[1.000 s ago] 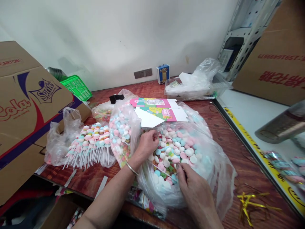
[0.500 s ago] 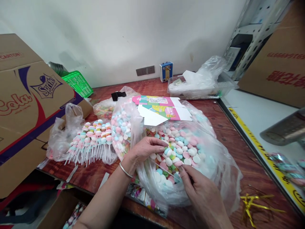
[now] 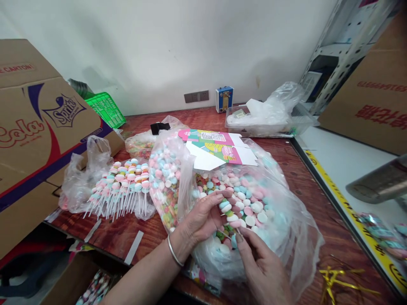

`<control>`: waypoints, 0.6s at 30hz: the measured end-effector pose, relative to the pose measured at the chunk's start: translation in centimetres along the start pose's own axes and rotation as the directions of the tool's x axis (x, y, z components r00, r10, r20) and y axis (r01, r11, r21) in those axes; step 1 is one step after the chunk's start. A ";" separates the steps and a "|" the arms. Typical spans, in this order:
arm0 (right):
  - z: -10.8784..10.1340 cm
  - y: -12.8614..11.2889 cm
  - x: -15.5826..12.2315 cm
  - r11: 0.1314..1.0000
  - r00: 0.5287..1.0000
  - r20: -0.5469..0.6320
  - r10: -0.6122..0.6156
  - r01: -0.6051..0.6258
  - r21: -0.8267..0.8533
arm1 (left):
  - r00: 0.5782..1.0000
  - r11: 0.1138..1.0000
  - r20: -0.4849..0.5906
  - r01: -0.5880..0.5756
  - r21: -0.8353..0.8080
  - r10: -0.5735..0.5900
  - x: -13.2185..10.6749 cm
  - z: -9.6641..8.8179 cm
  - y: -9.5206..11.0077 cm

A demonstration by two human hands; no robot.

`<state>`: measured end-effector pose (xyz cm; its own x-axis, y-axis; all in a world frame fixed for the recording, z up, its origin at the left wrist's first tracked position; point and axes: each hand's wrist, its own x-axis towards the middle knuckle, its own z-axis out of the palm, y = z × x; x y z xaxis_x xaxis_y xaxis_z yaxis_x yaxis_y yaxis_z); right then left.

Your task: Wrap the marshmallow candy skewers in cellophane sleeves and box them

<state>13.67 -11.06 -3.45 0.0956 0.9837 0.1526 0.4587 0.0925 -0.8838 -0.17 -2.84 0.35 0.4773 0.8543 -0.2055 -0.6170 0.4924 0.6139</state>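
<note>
Head view, fingers: the left hand [image 3: 205, 216] curls its fingers round the upper part of a candy stick [image 3: 226, 207], some fingertips showing behind it; the right hand [image 3: 263, 258] pinches thumb and forefinger together at its lower end.
Candy stick: tilted, its stacked blue, white, green and pink pieces beside the left palm, a short bit of bare stick just above the right fingertips.
By the right thumb: a blue candy [image 3: 234, 240]; I cannot tell whether they touch.
Left wrist: a silver-coloured bracelet [image 3: 174, 250].
Under the hands: an open plastic bag [image 3: 302, 237] of loose candies [image 3: 249, 221] in white, pink and blue, with green and red pieces near the left fingers.
Beyond the fingers: a flat printed carton [image 3: 203, 159], lying over the bag's far side.
Left of the bag: a pile of candy sticks [image 3: 130, 182], their white ends pointing toward the near edge of the red-brown table [image 3: 299, 178].
Right of the bag: gold ties [image 3: 337, 277] on the table.
Far side: a clear tray [image 3: 270, 128] with white plastic in it, and a small blue-and-white box [image 3: 224, 99] near the wall.
Outer left: a large cardboard box [image 3: 32, 127], with a green basket [image 3: 106, 109] behind its edge.
</note>
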 end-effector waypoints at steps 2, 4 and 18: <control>0.3 0.1 -0.3 1.000 1.000 0.026 -0.011 0.011 -0.005 | 0.998 0.997 -0.055 -0.037 -0.061 0.033 0.0 0.6 -0.7; 0.9 0.0 -0.7 1.000 0.999 0.036 -0.017 0.018 -0.020 | 0.987 0.992 -0.125 -0.106 -0.072 0.096 0.0 1.0 -1.5; 3.6 -0.2 -0.8 0.999 0.993 -0.113 -0.039 0.038 -0.016 | 0.919 0.900 -0.197 -0.259 0.351 0.341 -1.6 2.0 -4.3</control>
<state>10.30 -11.27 -5.01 0.1772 0.9554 0.2362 0.4763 0.1268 -0.8701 2.97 -6.70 -0.47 0.1049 0.9860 -0.1294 -0.4592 0.1634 0.8732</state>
